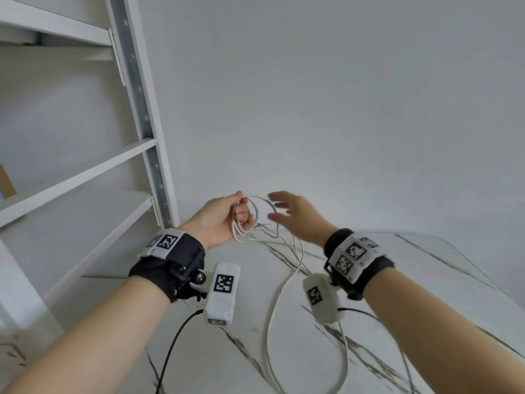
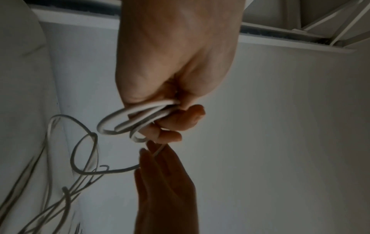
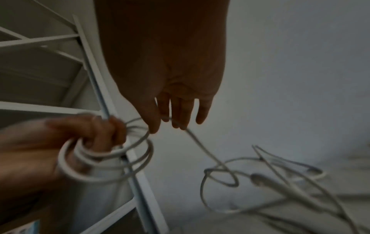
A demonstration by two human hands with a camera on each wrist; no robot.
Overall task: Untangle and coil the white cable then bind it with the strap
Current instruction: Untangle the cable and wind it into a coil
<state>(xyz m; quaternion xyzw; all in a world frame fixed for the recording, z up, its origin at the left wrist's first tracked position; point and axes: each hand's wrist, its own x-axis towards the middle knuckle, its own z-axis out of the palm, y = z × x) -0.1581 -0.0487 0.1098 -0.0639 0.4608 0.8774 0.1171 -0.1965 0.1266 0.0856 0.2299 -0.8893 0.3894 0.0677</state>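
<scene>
My left hand (image 1: 238, 213) is raised above the table's far edge and grips a small coil of white cable (image 1: 244, 223), a few loops bunched in its curled fingers (image 2: 174, 121). My right hand (image 1: 279, 207) hovers just to the right of the coil, fingers straight and spread, motion-blurred. A loose cable strand (image 3: 200, 145) runs past its fingertips (image 3: 176, 121) down to a tangle (image 3: 260, 178) on the table. From there the cable (image 1: 272, 308) trails toward me in one big loop.
A white shelving unit (image 1: 85, 172) with a metal upright (image 1: 142, 109) stands close on the left. The marble-pattern table (image 1: 426, 280) spreads below my hands, and a plain white wall rises behind it. Black leads (image 1: 176, 336) hang from the wrist cameras.
</scene>
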